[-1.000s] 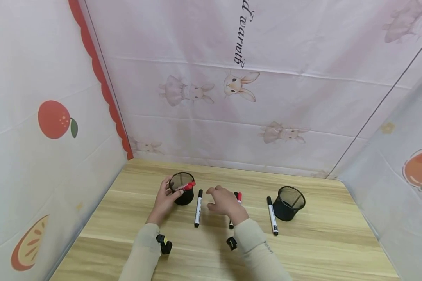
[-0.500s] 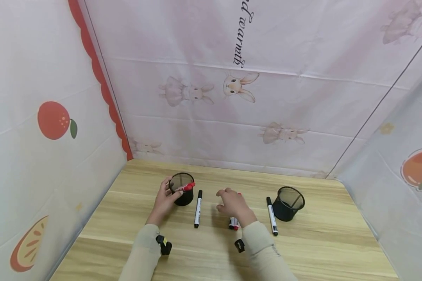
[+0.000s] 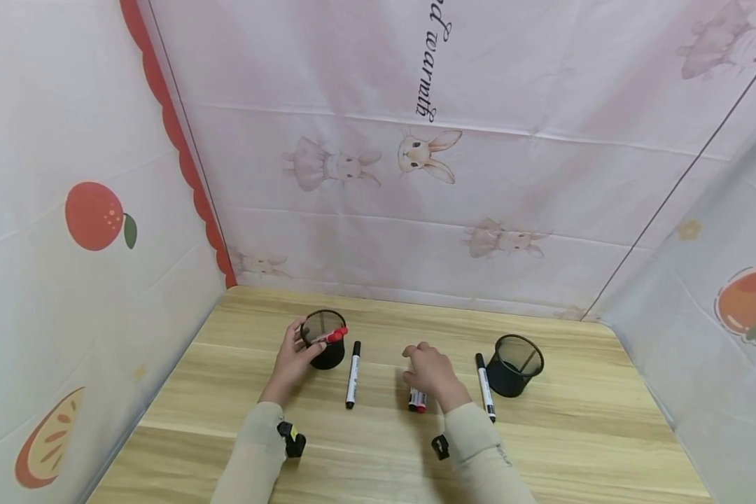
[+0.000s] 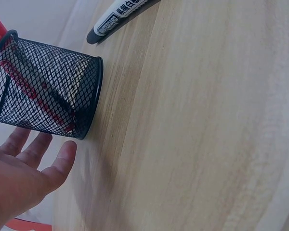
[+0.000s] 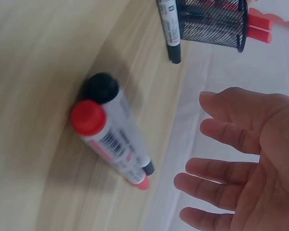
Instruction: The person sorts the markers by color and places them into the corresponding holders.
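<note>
A black mesh pen holder [image 3: 329, 355] stands at the left with two red markers [image 5: 259, 29] leaning in it, their ends above the rim. My left hand [image 3: 291, 364] holds this holder from the left, thumb in front and some fingers behind. In the middle of the table, a black marker [image 5: 125, 122] and a red marker [image 5: 111, 144] lie side by side. My right hand [image 3: 432, 371] hovers over this pair with loosely bent fingers and nothing in them, partly hiding the markers in the head view. Another black marker [image 3: 353, 376] lies just right of the left holder.
A second black mesh pen holder [image 3: 509, 381] stands at the right, with a black marker [image 3: 485, 385] lying along its left side. The wooden table [image 3: 327, 455] is bounded by printed cloth walls [image 3: 353, 245] at the back and both sides.
My right hand has moved right, from beside the lone black marker to above the black and red pair. The left hand and its holder have stayed in place.
</note>
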A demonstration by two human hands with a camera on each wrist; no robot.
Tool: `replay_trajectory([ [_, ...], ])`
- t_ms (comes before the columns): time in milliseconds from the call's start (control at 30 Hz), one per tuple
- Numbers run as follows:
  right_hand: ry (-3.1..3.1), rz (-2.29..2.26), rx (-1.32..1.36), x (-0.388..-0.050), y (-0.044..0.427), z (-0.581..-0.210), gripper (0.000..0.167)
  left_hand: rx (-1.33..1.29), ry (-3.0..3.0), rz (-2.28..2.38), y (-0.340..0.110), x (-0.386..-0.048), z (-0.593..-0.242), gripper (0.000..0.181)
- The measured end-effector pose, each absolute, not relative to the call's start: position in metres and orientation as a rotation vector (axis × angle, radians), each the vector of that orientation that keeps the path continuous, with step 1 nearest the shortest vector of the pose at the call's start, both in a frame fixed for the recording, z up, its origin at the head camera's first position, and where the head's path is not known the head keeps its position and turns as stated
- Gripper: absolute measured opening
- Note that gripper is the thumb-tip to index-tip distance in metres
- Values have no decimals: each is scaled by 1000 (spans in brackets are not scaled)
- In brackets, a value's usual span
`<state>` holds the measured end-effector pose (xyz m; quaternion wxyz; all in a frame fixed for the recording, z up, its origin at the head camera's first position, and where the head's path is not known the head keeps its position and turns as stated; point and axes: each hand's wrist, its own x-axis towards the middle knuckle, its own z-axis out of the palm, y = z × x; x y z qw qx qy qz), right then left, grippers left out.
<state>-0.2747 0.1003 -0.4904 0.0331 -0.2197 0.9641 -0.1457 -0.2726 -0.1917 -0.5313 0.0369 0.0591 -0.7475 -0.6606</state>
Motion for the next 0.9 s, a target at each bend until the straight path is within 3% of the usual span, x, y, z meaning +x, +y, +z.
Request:
replay_trajectory([
  [567,2965,-413,-482,-279,120,-507,34,163,-2279,-2115,-192,-266,-514,74],
  [767,2947,-420,-450,-280,124,-513,14,174,-2300,-2054,-191,-269,-525,72],
  [900,2945,-423,-377,-283,125,-518,13,192,-2308,-2036,-192,-272,-530,72],
])
